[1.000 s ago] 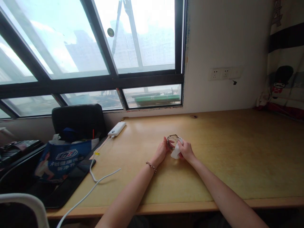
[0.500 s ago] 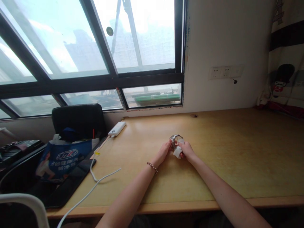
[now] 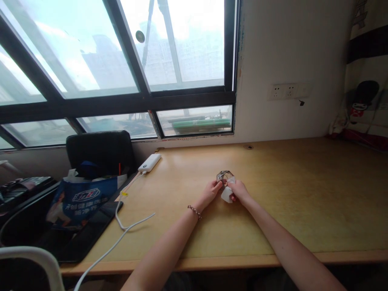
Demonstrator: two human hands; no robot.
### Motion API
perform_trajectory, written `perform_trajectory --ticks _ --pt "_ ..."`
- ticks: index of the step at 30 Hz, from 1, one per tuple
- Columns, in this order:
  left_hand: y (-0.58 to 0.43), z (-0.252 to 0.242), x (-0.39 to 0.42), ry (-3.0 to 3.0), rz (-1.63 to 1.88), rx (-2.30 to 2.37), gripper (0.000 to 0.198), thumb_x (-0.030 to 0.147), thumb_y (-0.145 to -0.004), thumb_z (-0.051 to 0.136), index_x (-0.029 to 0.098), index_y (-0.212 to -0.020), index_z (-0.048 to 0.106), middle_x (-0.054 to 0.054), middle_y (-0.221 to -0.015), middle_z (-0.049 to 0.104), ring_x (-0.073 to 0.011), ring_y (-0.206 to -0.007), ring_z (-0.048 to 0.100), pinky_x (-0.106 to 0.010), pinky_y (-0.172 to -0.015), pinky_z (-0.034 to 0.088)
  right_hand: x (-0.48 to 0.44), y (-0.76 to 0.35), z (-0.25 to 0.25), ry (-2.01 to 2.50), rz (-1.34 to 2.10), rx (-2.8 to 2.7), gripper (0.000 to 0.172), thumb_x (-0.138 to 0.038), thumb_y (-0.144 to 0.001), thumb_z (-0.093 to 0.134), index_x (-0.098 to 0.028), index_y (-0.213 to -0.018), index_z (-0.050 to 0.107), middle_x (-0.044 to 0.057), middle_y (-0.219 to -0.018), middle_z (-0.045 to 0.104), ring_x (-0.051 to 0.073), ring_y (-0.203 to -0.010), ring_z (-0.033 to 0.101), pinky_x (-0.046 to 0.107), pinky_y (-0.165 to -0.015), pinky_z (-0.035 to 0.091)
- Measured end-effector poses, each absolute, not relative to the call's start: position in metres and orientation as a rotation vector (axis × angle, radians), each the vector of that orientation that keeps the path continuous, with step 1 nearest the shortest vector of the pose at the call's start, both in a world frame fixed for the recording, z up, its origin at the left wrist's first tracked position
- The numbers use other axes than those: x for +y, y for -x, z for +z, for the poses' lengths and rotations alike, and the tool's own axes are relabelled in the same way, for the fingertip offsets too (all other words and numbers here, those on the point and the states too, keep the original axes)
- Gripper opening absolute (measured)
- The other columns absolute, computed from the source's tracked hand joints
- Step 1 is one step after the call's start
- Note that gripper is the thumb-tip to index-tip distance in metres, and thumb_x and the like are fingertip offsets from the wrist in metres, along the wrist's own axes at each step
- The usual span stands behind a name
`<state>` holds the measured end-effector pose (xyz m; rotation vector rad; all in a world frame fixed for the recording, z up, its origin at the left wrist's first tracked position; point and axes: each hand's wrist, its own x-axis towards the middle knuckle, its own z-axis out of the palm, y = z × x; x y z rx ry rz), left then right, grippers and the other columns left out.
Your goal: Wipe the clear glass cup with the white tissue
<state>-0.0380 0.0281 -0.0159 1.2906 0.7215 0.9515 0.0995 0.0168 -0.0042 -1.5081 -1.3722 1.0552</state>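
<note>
Over the middle of the desk, my left hand (image 3: 211, 192) is closed, thumb and fingers pinching the left side of a shiny ring-shaped metallic band (image 3: 223, 173). Whether the band is a watch or a bracelet cannot be made out. My right hand (image 3: 239, 190) is closed on a crumpled white tissue (image 3: 226, 195), part of which hangs below the fingers. Some of the tissue also lies against the right side of the band. Fingers hide the band's lower part. A braided bracelet (image 3: 194, 212) circles my left wrist.
On the wooden desk (image 3: 303, 194), a white power bank (image 3: 150, 163) lies at the left with a white cable (image 3: 121, 226) trailing to the front edge. A dark flat panel (image 3: 91, 234) lies along the left edge. Beyond it, a blue bag (image 3: 81, 204) rests on a black chair (image 3: 100, 149).
My left thumb has shifted across the near side of the band, and the band has turned slightly. The right hand stays close, still holding the tissue.
</note>
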Motion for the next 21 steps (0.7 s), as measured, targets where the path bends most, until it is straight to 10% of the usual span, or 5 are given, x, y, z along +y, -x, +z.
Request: perform_trajectory --ticks 21 --pt "0.0436 -0.0152 0.0309 -1.100 1.040 0.898 0.075 0.073 -0.069 0.028 0.008 -0.066 0.065 -0.014 -0.067 0.064 -0.0197 -0.063 0.060 -0.033 -0.067 0.046 0.0131 -0.1052 -0.0015 1.501 0.354 -1.839 0.023 -0.030 -0.082 0.042 -0.015 -0.079 0.059 0.008 -0.072 0.065 0.016 -0.065 0.058 0.022 -0.060 0.036"
